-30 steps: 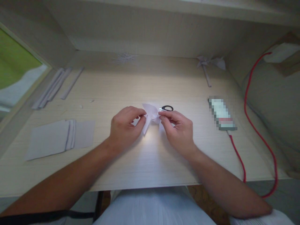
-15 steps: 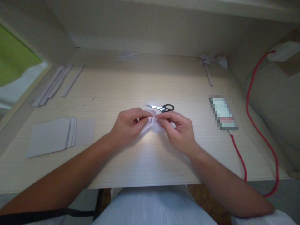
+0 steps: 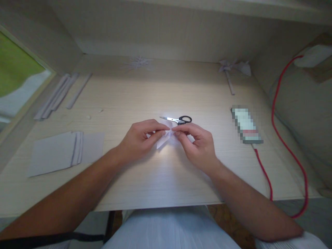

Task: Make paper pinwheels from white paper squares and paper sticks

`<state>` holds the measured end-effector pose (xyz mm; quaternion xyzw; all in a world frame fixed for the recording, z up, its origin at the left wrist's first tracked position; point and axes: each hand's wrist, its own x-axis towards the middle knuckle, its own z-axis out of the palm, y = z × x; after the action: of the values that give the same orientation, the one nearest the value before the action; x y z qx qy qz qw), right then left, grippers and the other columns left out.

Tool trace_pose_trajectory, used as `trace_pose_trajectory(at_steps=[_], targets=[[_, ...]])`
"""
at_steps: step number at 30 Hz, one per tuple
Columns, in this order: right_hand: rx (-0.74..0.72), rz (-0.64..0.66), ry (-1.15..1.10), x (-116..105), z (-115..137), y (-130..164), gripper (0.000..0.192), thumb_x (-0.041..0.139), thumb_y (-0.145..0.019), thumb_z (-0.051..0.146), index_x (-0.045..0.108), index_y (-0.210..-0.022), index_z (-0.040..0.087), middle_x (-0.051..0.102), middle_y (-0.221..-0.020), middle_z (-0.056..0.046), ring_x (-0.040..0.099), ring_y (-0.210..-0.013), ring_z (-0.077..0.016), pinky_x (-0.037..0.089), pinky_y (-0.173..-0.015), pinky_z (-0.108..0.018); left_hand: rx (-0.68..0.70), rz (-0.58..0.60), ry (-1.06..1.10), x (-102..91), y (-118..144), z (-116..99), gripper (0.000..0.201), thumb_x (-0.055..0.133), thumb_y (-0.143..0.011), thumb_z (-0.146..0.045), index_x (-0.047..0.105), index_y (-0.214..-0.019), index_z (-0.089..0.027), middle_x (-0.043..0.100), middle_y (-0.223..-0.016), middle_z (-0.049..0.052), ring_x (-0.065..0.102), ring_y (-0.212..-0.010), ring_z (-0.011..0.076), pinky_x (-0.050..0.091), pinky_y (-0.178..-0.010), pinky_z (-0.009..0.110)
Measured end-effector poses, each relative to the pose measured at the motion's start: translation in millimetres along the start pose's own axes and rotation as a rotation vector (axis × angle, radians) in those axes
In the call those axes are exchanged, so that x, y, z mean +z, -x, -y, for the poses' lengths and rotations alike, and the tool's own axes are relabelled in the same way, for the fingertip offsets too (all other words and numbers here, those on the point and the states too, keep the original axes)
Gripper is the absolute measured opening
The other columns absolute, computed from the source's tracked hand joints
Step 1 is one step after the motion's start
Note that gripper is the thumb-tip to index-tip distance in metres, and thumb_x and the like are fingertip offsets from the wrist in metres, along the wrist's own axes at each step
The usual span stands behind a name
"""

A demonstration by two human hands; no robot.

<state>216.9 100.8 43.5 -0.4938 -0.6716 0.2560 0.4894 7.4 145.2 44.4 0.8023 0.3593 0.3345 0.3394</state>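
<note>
Between my two hands is a small piece of folded white paper (image 3: pixel 164 139), with flaps sticking out below and above the fingertips. My left hand (image 3: pixel 144 136) pinches it from the left between thumb and forefinger. From the right, my right hand (image 3: pixel 197 141) pinches it the same way, the two forefingers nearly meeting. The fingers cover the paper's middle, so its folds cannot be made out fully. Just beyond the hands lies a pair of scissors (image 3: pixel 178 120) with black handles, blades pointing left.
Stacked paper sheets (image 3: pixel 52 152) lie at the left, with folded paper strips (image 3: pixel 58 95) behind them. A spiky paper piece (image 3: pixel 140 63) and a paper pinwheel on a stick (image 3: pixel 229 81) rest at the back. At right are a phone (image 3: pixel 246 125) and its red cable (image 3: pixel 278 90).
Both hands stay in nearly the same place, still pinching the paper. The paper's lower flaps have shifted slightly, the left one now pointing further down. The view has moved very little.
</note>
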Motion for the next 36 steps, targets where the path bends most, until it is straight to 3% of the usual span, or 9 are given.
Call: trace_pose_trajectory(at_steps=[7,13,17,22,29,33,36], targets=[[-0.062,0.051,0.021,1,-2,-1,0.023,0.06,-0.091,0.008,0.077,-0.097,0.023,0.077,-0.093,-0.004,0.071,-0.087,-0.0196,0.055,-0.081,-0.035,0.034,0.026,0.014,1.2,-1,-1,0.021,0.061,-0.099,-0.028,0.078,-0.108,-0.02,0.078,-0.098,0.006,0.07,-0.085,0.0157,0.052,-0.073,0.025],[-0.019,0.148,-0.057,3,-4,1,0.019,0.061,-0.09,0.008,0.073,-0.098,0.021,0.074,-0.088,-0.002,0.067,-0.08,-0.0163,0.052,-0.075,-0.031,-0.084,0.005,0.099,5.4,1,-4,0.023,0.064,-0.097,-0.034,0.074,-0.112,-0.02,0.076,-0.106,0.006,0.07,-0.092,0.0178,0.054,-0.073,0.025],[0.103,0.117,-0.187,5,-4,1,0.013,0.066,-0.089,0.013,0.071,-0.097,0.022,0.07,-0.086,0.0,0.064,-0.078,-0.0153,0.05,-0.072,-0.03,-0.114,-0.052,0.199,8.0,3,-4,0.021,0.065,-0.095,-0.031,0.07,-0.113,-0.02,0.073,-0.099,0.004,0.068,-0.089,0.0169,0.053,-0.078,0.027],[0.385,0.062,-0.546,3,-7,-7,0.008,0.076,-0.082,0.021,0.07,-0.087,0.021,0.071,-0.078,0.0,0.066,-0.07,-0.0149,0.053,-0.07,-0.031,-0.088,-0.166,0.339,9.7,5,-3,0.015,0.063,-0.091,-0.018,0.069,-0.104,-0.021,0.071,-0.102,0.004,0.068,-0.098,0.0205,0.054,-0.09,0.035],[0.515,0.065,-0.856,1,-10,-10,0.013,0.082,-0.078,0.021,0.072,-0.088,0.022,0.075,-0.079,0.0,0.068,-0.068,-0.0135,0.054,-0.071,-0.03,0.148,-0.253,0.052,13.7,4,-8,0.028,0.078,-0.086,-0.025,0.074,-0.114,-0.025,0.066,-0.118,0.008,0.063,-0.114,0.0231,0.05,-0.103,0.041],[0.539,0.048,-0.889,1,-7,-10,0.015,0.083,-0.076,0.021,0.072,-0.086,0.022,0.076,-0.079,0.001,0.067,-0.067,-0.013,0.055,-0.071,-0.029,0.126,-0.379,-0.146,14.3,4,-11,0.02,0.077,-0.088,-0.028,0.078,-0.109,-0.026,0.062,-0.109,0.007,0.061,-0.106,0.0206,0.053,-0.095,0.037],[0.532,0.05,-0.875,1,-7,-11,0.015,0.083,-0.077,0.022,0.073,-0.087,0.022,0.076,-0.079,0.0,0.067,-0.067,-0.0128,0.054,-0.069,-0.028,0.072,-0.324,-0.109,14.8,5,-10,0.019,0.073,-0.092,-0.031,0.079,-0.109,-0.027,0.066,-0.103,0.006,0.063,-0.094,0.0175,0.056,-0.081,0.03]])
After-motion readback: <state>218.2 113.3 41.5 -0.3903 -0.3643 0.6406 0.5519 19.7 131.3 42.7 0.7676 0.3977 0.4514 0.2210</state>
